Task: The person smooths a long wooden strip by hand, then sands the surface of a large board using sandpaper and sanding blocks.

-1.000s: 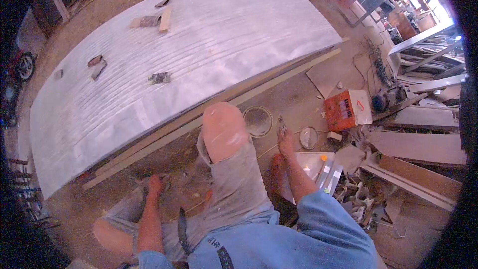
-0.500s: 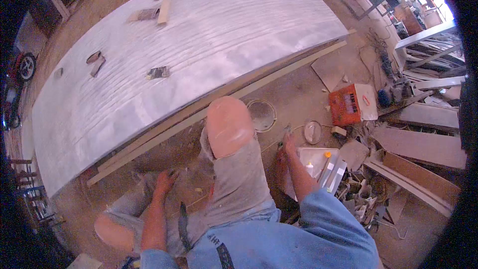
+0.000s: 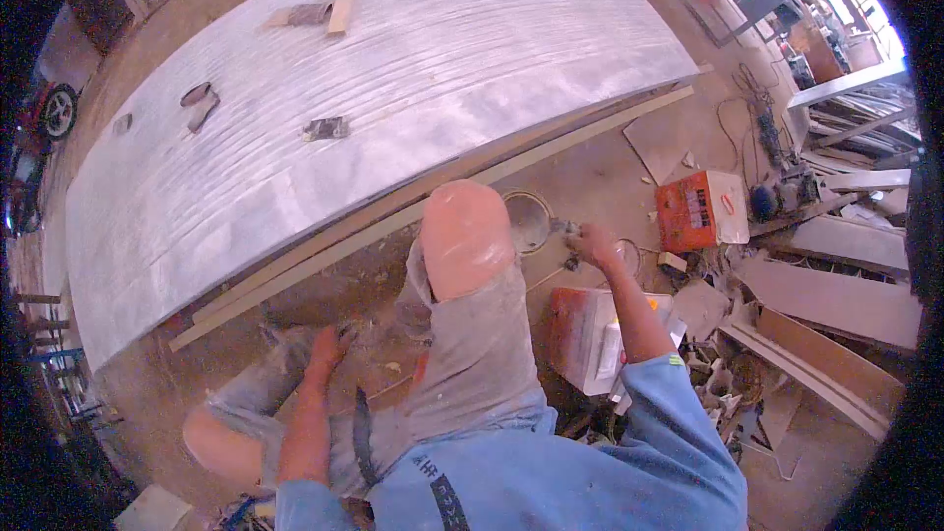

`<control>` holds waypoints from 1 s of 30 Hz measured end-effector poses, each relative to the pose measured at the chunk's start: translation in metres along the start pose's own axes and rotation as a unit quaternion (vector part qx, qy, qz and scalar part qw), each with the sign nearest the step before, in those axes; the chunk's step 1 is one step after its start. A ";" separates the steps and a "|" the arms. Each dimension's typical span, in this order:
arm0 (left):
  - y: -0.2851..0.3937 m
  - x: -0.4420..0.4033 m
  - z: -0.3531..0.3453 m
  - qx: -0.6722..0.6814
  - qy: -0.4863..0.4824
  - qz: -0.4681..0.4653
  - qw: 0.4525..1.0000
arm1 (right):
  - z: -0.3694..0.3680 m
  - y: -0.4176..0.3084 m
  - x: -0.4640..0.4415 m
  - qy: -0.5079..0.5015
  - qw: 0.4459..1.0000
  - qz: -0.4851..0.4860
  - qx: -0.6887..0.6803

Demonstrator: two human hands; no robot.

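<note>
My right hand (image 3: 595,246) is out to the right of my raised knee, its fingers closed around a small dark-grey thing (image 3: 571,248) too blurred to name. Just left of that hand, a round tub (image 3: 529,223) with a pale rim stands on the floor. A round lid-like disc (image 3: 629,258) is partly covered by my right wrist. My left hand (image 3: 329,344) rests low beside my bent left leg, fingers curled; a dark bit shows at the fingertips, and I cannot make out what it is.
A large pale panel (image 3: 413,88) lies on wooden beams, with sandpaper pieces (image 3: 325,128) and a wood block (image 3: 340,12) on it. Under my right forearm stands a white and red box (image 3: 580,334). An orange carton (image 3: 688,211) and scrap boards (image 3: 831,300) fill the right side.
My right hand has moved up and forward from beside the white box to the round tub, with a small dark thing in its fingers. My left hand has barely moved.
</note>
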State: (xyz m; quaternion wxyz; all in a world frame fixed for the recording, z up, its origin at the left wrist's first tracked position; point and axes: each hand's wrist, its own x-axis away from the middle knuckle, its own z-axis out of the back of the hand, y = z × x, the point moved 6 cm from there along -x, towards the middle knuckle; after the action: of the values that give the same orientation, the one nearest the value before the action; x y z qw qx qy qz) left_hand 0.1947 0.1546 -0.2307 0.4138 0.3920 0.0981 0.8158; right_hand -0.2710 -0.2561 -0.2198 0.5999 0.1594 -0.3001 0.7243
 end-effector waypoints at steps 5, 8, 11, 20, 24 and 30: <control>0.013 0.005 0.002 -0.008 -0.016 0.031 0.999 | 0.023 0.001 0.016 0.202 0.979 -0.013 -0.003; 0.021 0.013 0.010 0.071 0.019 0.014 0.997 | 0.011 0.006 0.012 0.190 0.982 0.007 0.013; 0.036 0.014 0.016 0.119 0.051 0.006 0.992 | 0.005 0.001 0.015 0.160 0.986 0.015 0.039; -0.027 -0.013 -0.028 0.012 0.022 0.039 0.999 | -0.026 0.013 0.043 0.293 0.835 -0.033 -0.465; -0.016 -0.008 -0.021 0.109 0.061 0.015 0.992 | 0.019 0.001 0.117 0.353 0.891 -0.008 -0.285; -0.017 -0.009 -0.028 0.051 -0.024 0.051 0.997 | 0.078 0.063 0.182 0.172 0.887 0.024 -0.427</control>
State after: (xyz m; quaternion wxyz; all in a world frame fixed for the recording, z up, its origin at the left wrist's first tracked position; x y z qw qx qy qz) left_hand 0.1873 0.1630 -0.2630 0.3534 0.4363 0.1093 0.8203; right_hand -0.3835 -0.1702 -0.0672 0.6348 -0.2468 -0.4759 0.5564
